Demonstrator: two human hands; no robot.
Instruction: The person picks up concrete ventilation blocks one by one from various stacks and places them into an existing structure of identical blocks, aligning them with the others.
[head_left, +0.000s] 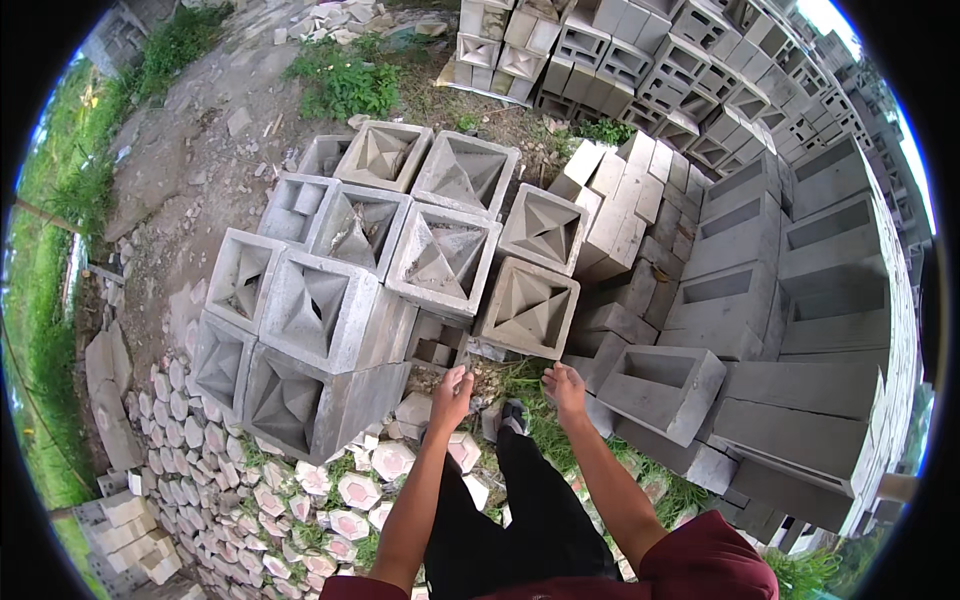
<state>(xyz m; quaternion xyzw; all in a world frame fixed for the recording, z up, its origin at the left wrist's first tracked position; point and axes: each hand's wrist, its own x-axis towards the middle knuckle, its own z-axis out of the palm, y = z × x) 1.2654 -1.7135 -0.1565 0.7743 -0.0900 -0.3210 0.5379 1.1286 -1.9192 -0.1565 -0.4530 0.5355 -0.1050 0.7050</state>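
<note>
1. Reaching forward from the lower edge, both bare forearms stretch out side by side over the person's dark trousers, with dark red sleeves at the bottom.
2. The left hand [451, 390] is held out with fingers loosely spread and released, grasping nothing; it hovers just beside the lower corner of the stacked decorative blocks.
3. The right hand [566, 385] is likewise free, fingers relaxed and slightly curled, holding nothing; it sits just below the nearest square vent block [528, 307], close to it but apart.
4. That vent block, grey concrete with a pyramid-shaped recess, lies at the near edge of a cluster of similar blocks [400, 240] stacked in rows, directly ahead of both hands.
5. To the right stand hollow rectangular concrete blocks [660, 385] in tall stacks, with plain grey bricks [620, 215] piled between the two groups.
6. The ground is outdoor soil with patches of grass [345, 85]; hexagonal pavers [345, 490] with pinkish faces lie scattered at lower left, and a shoe [514, 415] shows between the hands.
</note>
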